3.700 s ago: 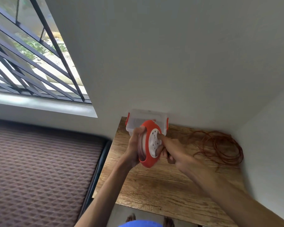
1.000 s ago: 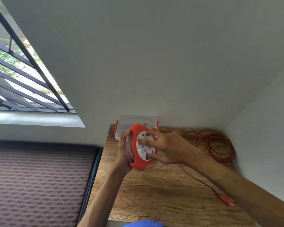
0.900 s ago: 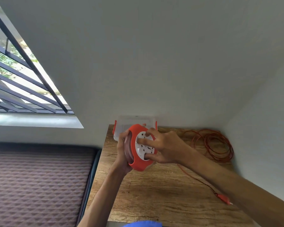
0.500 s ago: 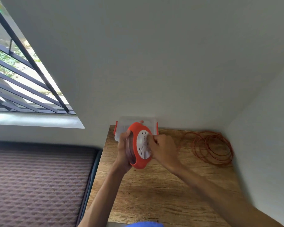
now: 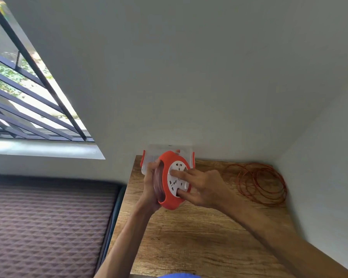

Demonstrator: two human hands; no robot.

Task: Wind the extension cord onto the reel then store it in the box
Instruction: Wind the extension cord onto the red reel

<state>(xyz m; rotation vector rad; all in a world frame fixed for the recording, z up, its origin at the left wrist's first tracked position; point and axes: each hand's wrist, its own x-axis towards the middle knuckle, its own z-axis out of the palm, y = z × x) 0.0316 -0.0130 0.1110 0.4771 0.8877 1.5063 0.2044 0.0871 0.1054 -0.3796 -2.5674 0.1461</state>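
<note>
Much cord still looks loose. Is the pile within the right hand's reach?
Probably yes: the loose cord lies uncovered on the table just beyond the right hand, though its fingers now rest on the reel.

The reel point(image 5: 172, 182) hides most of the box point(image 5: 152, 155); the wound cord point(image 5: 158, 182) is blurred behind the left hand point(image 5: 152, 189).

no legible text, labels or numbers

An orange reel point(image 5: 170, 199) is gripped by the left hand point(image 5: 152, 189) above a wooden table point(image 5: 189, 241). Its white socket face point(image 5: 176, 182) is touched by the right hand point(image 5: 206, 188). Loose orange cord point(image 5: 259, 182) is coiled near the wall.
</note>
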